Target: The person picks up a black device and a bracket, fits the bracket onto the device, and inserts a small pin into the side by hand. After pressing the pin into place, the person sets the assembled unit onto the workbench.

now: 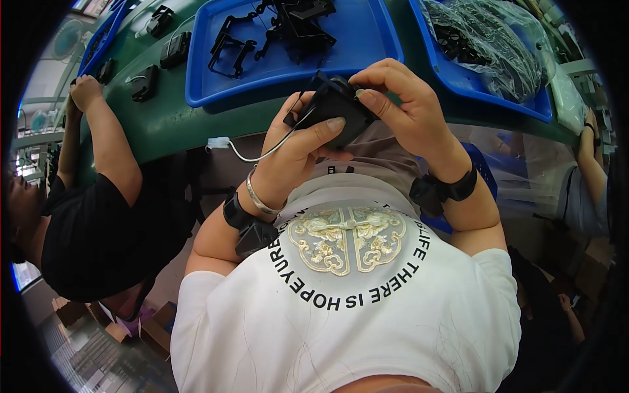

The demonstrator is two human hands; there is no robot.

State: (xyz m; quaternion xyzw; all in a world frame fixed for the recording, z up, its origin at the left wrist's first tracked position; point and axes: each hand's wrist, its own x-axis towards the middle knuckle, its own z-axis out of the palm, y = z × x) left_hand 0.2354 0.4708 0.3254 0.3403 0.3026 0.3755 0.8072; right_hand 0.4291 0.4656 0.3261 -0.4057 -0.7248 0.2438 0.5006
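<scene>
A black box-shaped plastic housing (347, 116) is held up in front of me, near the table's edge. Around its left side my left hand (295, 141) is closed, the thumb lying across its face. My right hand (406, 98) pinches at its upper right corner with thumb and forefinger; whatever small part sits between those fingertips is hidden. From the housing a thin white cable runs down past my left wrist and ends in a white connector (219, 143), which hangs by the table edge.
On the green table (157, 118) a blue tray (229, 85) holds several black frame-like parts. Another blue tray (458, 85) at the right holds black parts in clear plastic. Several black devices (144, 84) lie at the left. Co-workers sit at both sides, one in a black shirt (111, 229).
</scene>
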